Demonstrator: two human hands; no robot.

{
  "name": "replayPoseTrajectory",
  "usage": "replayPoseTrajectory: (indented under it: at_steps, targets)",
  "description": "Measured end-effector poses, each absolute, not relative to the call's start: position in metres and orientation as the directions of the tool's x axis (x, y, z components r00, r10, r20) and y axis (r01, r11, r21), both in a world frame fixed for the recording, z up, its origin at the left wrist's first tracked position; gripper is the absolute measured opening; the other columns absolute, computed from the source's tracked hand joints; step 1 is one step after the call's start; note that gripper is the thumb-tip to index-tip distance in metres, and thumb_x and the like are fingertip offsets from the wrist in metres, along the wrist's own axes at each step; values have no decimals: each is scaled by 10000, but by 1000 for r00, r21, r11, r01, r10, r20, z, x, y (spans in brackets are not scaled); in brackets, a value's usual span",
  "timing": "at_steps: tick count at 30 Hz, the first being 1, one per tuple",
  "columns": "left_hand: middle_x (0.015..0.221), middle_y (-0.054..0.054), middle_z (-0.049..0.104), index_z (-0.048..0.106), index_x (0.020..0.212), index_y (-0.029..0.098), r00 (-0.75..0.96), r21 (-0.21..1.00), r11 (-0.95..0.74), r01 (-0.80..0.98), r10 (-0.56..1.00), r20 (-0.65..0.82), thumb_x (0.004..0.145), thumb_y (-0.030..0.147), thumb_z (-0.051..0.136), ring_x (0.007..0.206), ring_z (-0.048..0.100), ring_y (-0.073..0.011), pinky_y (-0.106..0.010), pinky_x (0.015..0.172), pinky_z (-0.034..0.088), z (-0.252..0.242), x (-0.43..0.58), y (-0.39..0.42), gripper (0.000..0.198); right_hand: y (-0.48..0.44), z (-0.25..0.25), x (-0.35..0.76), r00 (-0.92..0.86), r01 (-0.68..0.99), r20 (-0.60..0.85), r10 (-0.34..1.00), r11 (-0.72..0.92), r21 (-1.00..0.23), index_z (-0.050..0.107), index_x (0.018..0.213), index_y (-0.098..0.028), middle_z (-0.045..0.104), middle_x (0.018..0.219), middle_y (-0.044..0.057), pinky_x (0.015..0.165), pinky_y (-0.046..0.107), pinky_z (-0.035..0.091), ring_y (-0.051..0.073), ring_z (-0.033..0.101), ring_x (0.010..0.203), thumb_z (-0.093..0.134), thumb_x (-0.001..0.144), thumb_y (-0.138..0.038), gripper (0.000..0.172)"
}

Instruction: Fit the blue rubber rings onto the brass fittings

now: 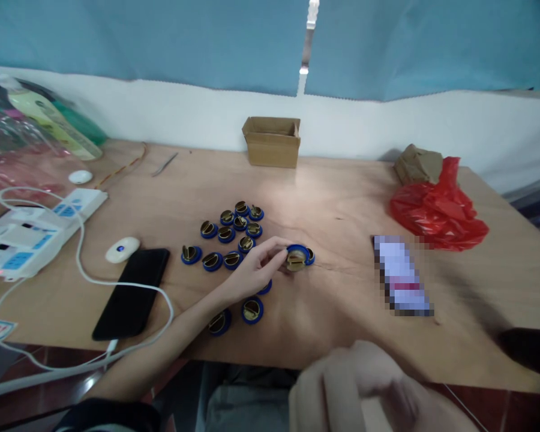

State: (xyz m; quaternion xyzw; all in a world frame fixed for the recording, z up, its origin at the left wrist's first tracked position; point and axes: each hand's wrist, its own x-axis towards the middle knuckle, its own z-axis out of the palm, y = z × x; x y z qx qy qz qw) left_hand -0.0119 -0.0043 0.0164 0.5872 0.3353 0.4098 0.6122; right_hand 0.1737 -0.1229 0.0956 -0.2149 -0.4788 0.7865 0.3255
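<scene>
Discs all over the table on my end, blue rims and gold middles, mostly bunched left of centre. The held disc is at the right edge of the bunch, and my left hand has it by its left side, thumb and fingers clamped on the rim. Looks tipped up toward me, but I can't tell if it's clear of the wood. Another disc sits right behind it; can't say from this angle whether the two touch.

Right hand is low and close to the camera, pretty blurry, fingers curled in. Can't tell if there's anything in them, honestly.

My two cents on handling it: light pinch on the blue edge only, thumb off the gold bar, because that bit looks easy to snag. I'd lift it clear before turning it, so it doesn't knock its neighbour. My left wrist is right by a couple of the nearer discs too, so I'd carry the arm high rather than drag it. Black phone and cable lie just left of that forearm, so give the loop some room.
</scene>
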Motion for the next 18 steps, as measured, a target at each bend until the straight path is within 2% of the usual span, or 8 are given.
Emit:
replayPoseTrajectory:
  at_steps: [1, 2, 3, 6, 9, 11, 13, 18]
  targets:
    - [1053, -86, 745, 658, 1137, 161, 436, 993, -49, -110, 895, 93, 1006, 388, 567, 918, 732, -189, -279, 783, 606, 16, -12, -4, 278, -117, 105, 170, -585, -415, -46, 810, -347, -841, 348, 607, -247, 416, 577, -23, 491, 224, 434, 112, 426, 478, 549, 919, -658, 553]
    - [1055, -85, 741, 659, 1138, 163, 435, 992, -62, -113, 895, 105, 1007, 382, 565, 915, 724, -182, -267, 775, 595, 15, -12, -3, 272, -112, 111, 168, -587, -456, -62, 807, -393, -798, 361, 611, -247, 392, 553, -40, 462, 211, 412, 97, 375, 437, 585, 914, -635, 540]
    - [1046, -84, 740, 658, 1142, 165, 435, 991, -67, -114, 894, 111, 1008, 378, 565, 901, 716, -175, -259, 764, 585, 15, -12, -3, 268, -107, 113, 169, -687, -443, -6, 727, -425, -789, 384, 634, -253, 412, 524, -59, 435, 202, 404, 85, 375, 401, 699, 852, -609, 524]
    - [1022, -80, 734, 665, 1129, 166, 419, 989, -105, -104, 897, 139, 1003, 371, 575, 868, 693, -160, -249, 749, 555, 14, -12, -1, 257, -83, 104, 185, -691, -355, -19, 722, -362, -862, 474, 740, -262, 453, 466, -90, 342, 189, 341, 70, 351, 302, 724, 831, -638, 461]
    - [1044, -83, 724, 680, 1084, 169, 406, 984, -145, -102, 897, 174, 988, 366, 598, 929, 680, -169, -260, 800, 537, 15, -12, 0, 235, -45, 85, 205, -468, -279, -18, 883, -167, -946, 496, 793, -260, 503, 479, -87, 334, 202, 328, 71, 365, 293, 738, 811, -647, 457]
    - [1036, -80, 721, 682, 1061, 172, 415, 986, -122, -117, 896, 160, 969, 370, 626, 964, 679, -182, -277, 829, 534, 17, -13, 0, 225, -18, 70, 213, -320, -216, -34, 947, -107, -970, 491, 783, -254, 559, 553, -60, 357, 220, 344, 91, 442, 356, 802, 748, -619, 481]
    - [1006, -74, 724, 683, 1036, 174, 419, 989, -80, -127, 899, 127, 947, 376, 656, 961, 681, -190, -290, 836, 534, 18, -13, -1, 222, 4, 53, 216, -204, -223, -63, 977, -109, -969, 494, 817, -250, 564, 597, -67, 367, 217, 323, 87, 444, 381, 829, 708, -597, 495]
    - [1058, -99, 742, 687, 967, 163, 417, 992, -72, -100, 903, 108, 942, 364, 664, 992, 692, -208, -326, 889, 530, 15, -12, -1, 204, 20, 18, 217, -164, -169, -160, 973, -188, -968, 391, 694, -247, 378, 421, -101, 371, 224, 220, 80, 281, 328, 627, 876, -640, 494]
